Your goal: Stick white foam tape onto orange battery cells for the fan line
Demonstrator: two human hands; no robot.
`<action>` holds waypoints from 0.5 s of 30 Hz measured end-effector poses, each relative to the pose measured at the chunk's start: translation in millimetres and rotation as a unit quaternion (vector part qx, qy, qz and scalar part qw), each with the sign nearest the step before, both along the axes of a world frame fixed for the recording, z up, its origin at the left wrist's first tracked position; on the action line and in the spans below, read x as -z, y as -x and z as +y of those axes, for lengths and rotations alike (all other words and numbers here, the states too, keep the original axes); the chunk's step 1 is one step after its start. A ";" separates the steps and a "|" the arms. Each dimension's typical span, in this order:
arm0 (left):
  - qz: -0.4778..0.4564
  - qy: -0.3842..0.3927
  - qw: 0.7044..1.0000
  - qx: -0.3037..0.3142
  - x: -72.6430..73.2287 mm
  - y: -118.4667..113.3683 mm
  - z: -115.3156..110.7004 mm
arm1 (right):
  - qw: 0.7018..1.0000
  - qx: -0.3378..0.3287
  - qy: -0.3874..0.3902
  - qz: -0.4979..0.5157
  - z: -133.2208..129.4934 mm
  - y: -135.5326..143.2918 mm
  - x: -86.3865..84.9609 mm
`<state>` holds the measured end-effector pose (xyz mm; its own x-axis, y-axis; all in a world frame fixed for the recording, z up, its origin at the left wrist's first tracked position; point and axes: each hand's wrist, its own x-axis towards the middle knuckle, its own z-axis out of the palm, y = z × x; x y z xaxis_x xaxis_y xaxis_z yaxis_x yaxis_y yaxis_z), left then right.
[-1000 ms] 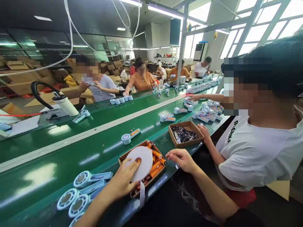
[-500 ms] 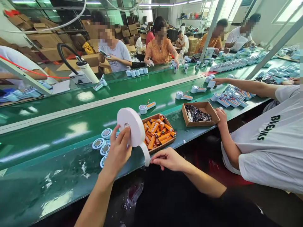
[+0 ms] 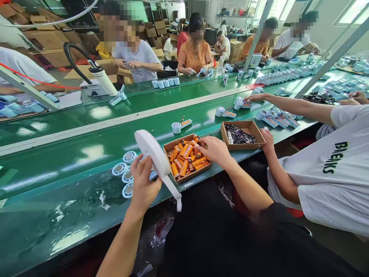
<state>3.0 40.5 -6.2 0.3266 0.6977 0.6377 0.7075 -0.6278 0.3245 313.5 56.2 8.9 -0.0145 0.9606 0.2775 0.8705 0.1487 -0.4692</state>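
My left hand (image 3: 144, 179) is closed around a roll of white tape (image 3: 154, 152), held upright above the bench edge. A loose strip (image 3: 173, 190) of the tape hangs down from the roll. My right hand (image 3: 215, 152) reaches over the right side of a cardboard box (image 3: 188, 180) full of orange cylindrical batteries (image 3: 183, 167). Its thumb and forefinger are parted at the batteries near the far right corner; no battery is lifted out. Beside my left hand lie several light-blue round fan-like parts (image 3: 118, 169), partly hidden by that hand.
A second cardboard box (image 3: 243, 145) holds small dark parts. Light-blue round parts with attached batteries (image 3: 176, 128) lie along the green conveyor (image 3: 121, 134). A co-worker in a white shirt (image 3: 325, 165) stands close on my right, one hand (image 3: 256, 97) over the belt. More people sit opposite.
My right hand has let go of the tape's loose end and moved up and right to the battery box. The roll has turned and tilted in my left hand; the strip hangs free.
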 end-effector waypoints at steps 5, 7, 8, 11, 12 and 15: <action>0.027 -0.009 0.999 0.034 14.5 -27.1 -8.4 | 0.997 -0.007 0.075 0.013 39.9 -8.9 8.9; 0.036 0.006 0.999 0.038 19.9 -28.6 -15.1 | 0.995 0.002 0.033 0.091 33.2 -10.0 12.5; 0.041 0.011 0.998 0.037 22.1 -27.7 -18.8 | 0.986 0.012 0.006 0.166 27.0 -10.3 13.6; 0.061 0.018 0.998 0.025 25.8 -24.6 -29.6 | 0.895 0.022 -0.059 0.441 4.4 -7.2 14.9; 0.071 0.019 0.997 0.020 26.2 -24.6 -32.8 | 0.860 0.011 -0.068 0.505 -3.4 -4.0 15.1; 0.098 0.015 0.995 0.015 26.4 -28.5 -41.1 | 0.808 -0.013 -0.103 0.581 -25.2 9.8 16.1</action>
